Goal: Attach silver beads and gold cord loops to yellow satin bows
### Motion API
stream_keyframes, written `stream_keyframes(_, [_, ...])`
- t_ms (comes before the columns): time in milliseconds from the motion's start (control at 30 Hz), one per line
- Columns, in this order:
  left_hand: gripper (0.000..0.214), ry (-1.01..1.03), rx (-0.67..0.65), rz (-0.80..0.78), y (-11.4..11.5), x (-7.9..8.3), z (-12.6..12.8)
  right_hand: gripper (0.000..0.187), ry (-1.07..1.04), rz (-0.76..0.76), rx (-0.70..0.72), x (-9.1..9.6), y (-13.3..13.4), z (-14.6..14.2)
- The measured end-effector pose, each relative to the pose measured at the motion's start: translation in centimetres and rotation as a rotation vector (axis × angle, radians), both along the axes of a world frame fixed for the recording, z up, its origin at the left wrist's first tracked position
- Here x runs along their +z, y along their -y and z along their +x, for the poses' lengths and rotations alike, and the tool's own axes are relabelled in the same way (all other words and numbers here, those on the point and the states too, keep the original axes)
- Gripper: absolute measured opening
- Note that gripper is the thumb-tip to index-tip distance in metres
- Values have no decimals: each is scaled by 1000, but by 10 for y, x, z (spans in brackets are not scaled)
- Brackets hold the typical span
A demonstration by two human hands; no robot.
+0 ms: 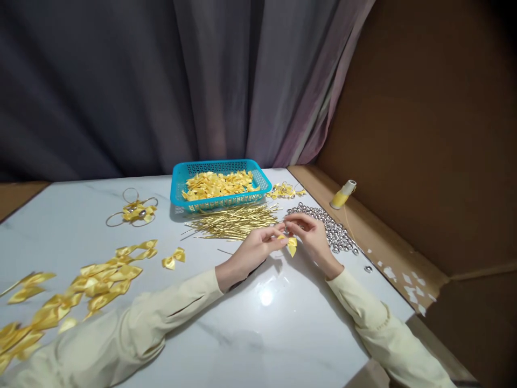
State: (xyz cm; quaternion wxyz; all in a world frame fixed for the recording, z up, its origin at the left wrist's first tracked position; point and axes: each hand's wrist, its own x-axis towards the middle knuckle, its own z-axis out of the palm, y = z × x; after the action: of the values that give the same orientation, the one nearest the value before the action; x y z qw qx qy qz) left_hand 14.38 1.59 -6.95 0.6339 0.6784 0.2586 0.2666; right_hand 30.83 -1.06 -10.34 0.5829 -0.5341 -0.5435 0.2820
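In front of me my left hand (pixel 255 249) is closed, with thumb and fingers pinching a small yellow satin bow (pixel 292 247). The bow's tails hang down between my two hands. My right hand (pixel 310 236) meets it from the other side, its fingertips pressed together just above the bow. What those fingertips hold is too small to make out. Close behind my right hand spreads a heap of shiny silver beads (pixel 338 231). Gold wire twist ties (pixel 232 222) lie in a pile just beyond my left hand.
A blue plastic basket (pixel 176 189) of yellow ribbon pieces stands at the back. Finished-looking bows (pixel 105 280) lie along the left, near a looped-wire bow cluster (pixel 139 212). A thread spool (pixel 343 195) stands at the right by a cardboard wall (pixel 420 140); white scraps (pixel 411 291) lie below it.
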Motion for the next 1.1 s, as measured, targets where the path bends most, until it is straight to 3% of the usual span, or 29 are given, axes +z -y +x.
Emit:
stream_keyframes(300, [16,7,30,3,-1,-5,-3,15,-53,-69,151,-3,0,0])
stream_keyframes(633, [16,37,33,-60,-1,-1,-6,16,-216,-112,199,-11,-1,3])
stream_keyframes(1100, [15,123,94,-366,-10,-4,-8,23,-122,-169,274,-6,5,-1])
